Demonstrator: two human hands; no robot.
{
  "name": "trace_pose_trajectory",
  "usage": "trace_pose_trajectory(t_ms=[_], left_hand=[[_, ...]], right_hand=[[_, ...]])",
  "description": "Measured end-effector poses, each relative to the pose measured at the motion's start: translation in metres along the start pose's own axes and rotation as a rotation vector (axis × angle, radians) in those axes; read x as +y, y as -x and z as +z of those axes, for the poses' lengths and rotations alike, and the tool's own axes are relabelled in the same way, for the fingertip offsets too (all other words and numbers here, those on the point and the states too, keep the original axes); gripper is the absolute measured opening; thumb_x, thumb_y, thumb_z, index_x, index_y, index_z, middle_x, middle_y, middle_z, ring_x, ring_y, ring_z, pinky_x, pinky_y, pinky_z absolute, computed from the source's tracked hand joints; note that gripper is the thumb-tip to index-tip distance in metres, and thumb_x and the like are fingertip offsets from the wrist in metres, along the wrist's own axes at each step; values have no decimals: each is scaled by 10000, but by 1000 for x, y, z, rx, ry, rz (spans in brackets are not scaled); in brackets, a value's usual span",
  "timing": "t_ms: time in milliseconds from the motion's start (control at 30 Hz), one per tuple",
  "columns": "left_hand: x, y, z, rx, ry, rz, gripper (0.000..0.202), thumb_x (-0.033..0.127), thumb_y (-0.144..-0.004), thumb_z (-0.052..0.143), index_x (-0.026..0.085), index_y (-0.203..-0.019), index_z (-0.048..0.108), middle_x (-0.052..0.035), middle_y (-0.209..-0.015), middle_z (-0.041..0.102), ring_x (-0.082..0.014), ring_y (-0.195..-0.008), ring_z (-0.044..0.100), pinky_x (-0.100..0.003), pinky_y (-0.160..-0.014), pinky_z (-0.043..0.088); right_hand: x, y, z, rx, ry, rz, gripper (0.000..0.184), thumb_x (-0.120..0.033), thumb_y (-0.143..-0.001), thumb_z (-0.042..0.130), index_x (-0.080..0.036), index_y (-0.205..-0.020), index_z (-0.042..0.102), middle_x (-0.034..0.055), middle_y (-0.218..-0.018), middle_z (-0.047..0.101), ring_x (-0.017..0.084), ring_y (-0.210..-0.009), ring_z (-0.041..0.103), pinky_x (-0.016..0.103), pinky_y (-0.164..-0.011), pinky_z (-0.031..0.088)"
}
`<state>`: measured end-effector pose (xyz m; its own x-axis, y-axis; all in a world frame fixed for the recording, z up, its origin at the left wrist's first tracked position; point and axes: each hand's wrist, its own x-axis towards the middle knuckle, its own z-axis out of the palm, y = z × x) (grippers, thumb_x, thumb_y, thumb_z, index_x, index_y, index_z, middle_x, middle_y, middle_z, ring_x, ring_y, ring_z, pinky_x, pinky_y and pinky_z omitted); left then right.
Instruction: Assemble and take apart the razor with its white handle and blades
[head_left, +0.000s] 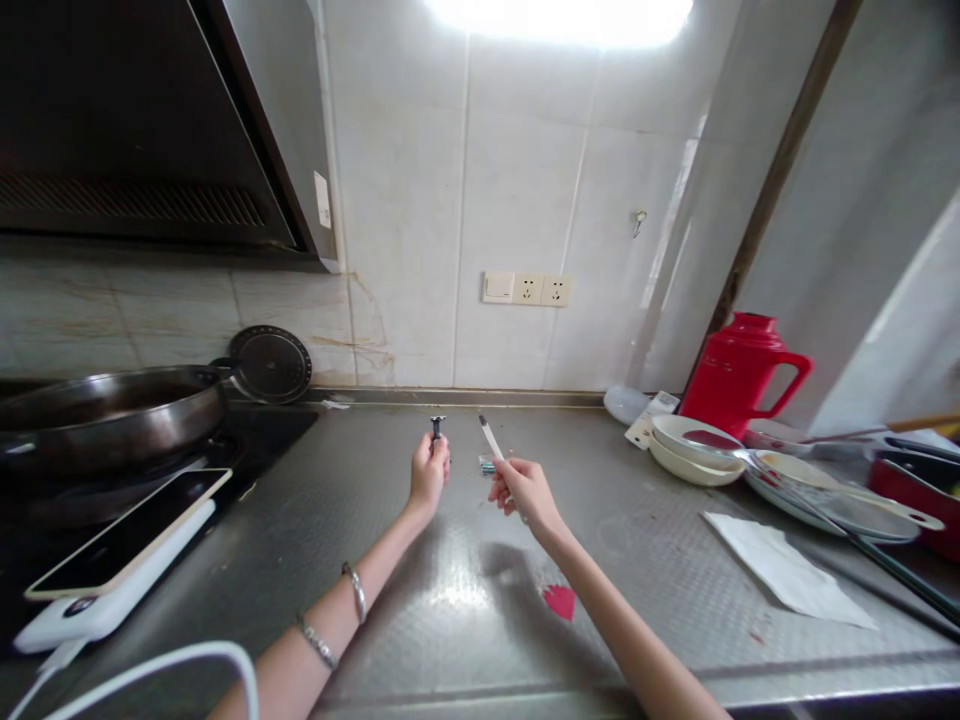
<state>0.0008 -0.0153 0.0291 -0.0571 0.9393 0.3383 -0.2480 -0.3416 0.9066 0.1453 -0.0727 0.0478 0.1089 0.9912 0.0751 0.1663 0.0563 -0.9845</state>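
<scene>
My left hand (pixel 431 472) is closed round a small black-handled tool (pixel 436 430) with a T-shaped silvery head, which looks like a razor. My right hand (pixel 525 490) grips a slim white stick with a dark tip (pixel 489 435), possibly a brush; it points up and to the left. The two held things are apart from each other. Just beyond my right fingers, a small clear and teal item (pixel 487 465) lies on the steel counter (pixel 450 640), too small to name. Nearer to me, under my right forearm, is a red patch (pixel 559 601) on the counter.
On the left are a pan (pixel 112 415) on the stove and a phone (pixel 135 530) on a white power bank (pixel 124 590) with a cable. To the right stand a red thermos (pixel 739 370), stacked bowls (pixel 694 465), a plate (pixel 832 505) and a white tissue (pixel 784 570).
</scene>
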Motion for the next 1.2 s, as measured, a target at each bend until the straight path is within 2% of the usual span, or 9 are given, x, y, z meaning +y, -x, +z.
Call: trace_pose_trajectory(t_ms=[67,133,200,300,400,500,733,1200], left_hand=[[1,1,1,-7,19,-7,279,448,-765,532,198,-742,408,109,-474,316,-29,-337,270,-133,-324,215],[2,2,2,-13,37,-19,291,456,-757,541,200,-742,405,108,-482,323,-27,-335,270,-133,-318,213],[3,3,3,-20,49,-34,304,463,-749,551,200,-735,398,108,-486,326,-24,-333,269,-132,-314,207],[4,5,4,-29,50,-49,309,464,-749,552,196,-726,399,108,-487,321,-20,-332,262,-129,-314,209],[4,6,4,-36,45,-53,304,460,-753,549,194,-728,404,109,-489,322,-18,-333,256,-129,-318,219],[2,7,5,-48,43,-52,297,454,-757,545,196,-733,402,110,-487,319,-19,-335,253,-127,-316,216],[-2,7,6,-61,49,-74,313,472,-752,549,197,-732,400,114,-478,297,-21,-330,253,-127,-313,200],[-3,9,6,-78,33,-87,290,451,-764,534,198,-733,398,112,-478,319,-16,-323,226,-130,-315,201]], right_hand=[[6,-9,3,62,354,-116,416,-427,-803,418,-155,-506,517,41,-466,558,113,-445,504,212,-465,352],[12,-15,7,90,685,-150,409,-378,-803,433,-152,-483,549,70,-524,603,146,-542,573,218,-522,368],[16,-18,13,72,925,-105,323,-328,-788,457,-151,-573,619,102,-658,665,189,-656,626,231,-567,391],[19,-22,22,20,1111,-46,260,-287,-783,455,-144,-790,671,144,-856,688,244,-805,650,266,-635,436],[21,-26,28,-18,1174,-6,294,-255,-785,437,-127,-928,660,173,-960,672,274,-887,642,313,-690,466],[23,-28,32,-28,1192,8,317,-232,-789,422,-116,-973,653,185,-986,665,286,-910,638,344,-718,476],[27,-29,36,-25,1218,-21,371,-299,-841,382,-89,-975,656,223,-989,652,299,-924,632,378,-750,470],[29,-29,35,-11,1242,-54,354,-283,-854,375,-110,-971,661,214,-987,657,285,-910,636,369,-740,470]])
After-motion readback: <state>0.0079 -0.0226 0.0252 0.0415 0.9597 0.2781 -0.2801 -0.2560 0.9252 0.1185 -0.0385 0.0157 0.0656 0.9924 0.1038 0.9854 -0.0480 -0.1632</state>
